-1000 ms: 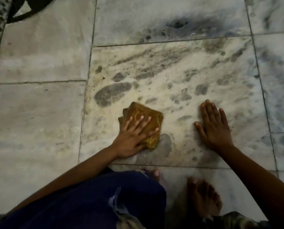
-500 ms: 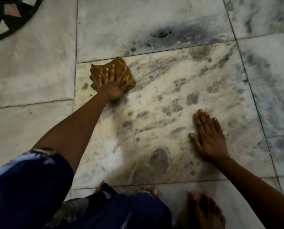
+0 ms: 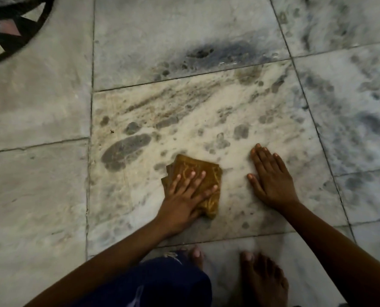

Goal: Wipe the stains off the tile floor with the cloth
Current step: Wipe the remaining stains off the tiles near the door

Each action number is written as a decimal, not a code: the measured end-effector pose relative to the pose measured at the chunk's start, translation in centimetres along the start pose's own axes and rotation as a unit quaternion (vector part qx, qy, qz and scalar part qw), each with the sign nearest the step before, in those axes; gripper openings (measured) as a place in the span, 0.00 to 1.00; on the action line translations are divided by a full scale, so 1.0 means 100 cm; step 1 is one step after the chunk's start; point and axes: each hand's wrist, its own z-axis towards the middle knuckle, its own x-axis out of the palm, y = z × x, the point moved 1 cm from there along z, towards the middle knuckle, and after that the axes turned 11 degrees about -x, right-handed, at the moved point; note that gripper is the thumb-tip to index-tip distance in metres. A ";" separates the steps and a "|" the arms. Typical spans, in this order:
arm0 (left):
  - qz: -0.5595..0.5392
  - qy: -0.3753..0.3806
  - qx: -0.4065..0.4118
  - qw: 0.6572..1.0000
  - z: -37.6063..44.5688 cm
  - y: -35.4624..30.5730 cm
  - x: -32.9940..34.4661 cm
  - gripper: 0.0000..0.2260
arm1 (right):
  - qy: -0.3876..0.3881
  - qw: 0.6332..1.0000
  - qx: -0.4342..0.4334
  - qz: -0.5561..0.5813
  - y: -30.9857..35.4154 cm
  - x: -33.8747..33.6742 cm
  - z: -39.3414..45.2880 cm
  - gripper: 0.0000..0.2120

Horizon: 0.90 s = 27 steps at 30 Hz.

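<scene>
Presently, a folded brown cloth (image 3: pixel 197 180) is pressed flat against the stained tile (image 3: pixel 206 134) by the left hand (image 3: pixel 184 196), fingers spread over it rather than curled round it. Just beside it, apart from the cloth, the right hand (image 3: pixel 273 182) is laid palm down on the same tile, open and holding nothing. Dark grey stains (image 3: pixel 124 149) are noted ahead and to the left of the cloth; bare feet (image 3: pixel 264 282) are seen on the near tile.
</scene>
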 end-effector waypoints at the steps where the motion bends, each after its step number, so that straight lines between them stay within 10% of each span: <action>1: -0.005 -0.009 -0.002 1.000 0.004 0.011 -0.003 0.30 | -0.009 1.000 0.017 0.002 -0.002 0.000 -0.003 0.30; 14: 0.036 0.021 -0.089 0.995 0.192 0.049 -0.060 0.36 | -0.028 0.998 0.058 0.024 -0.011 0.004 -0.010 0.31; 27: 0.025 -0.040 0.073 0.996 0.073 0.034 -0.021 0.28 | -0.033 0.997 0.061 0.027 -0.010 0.003 -0.011 0.32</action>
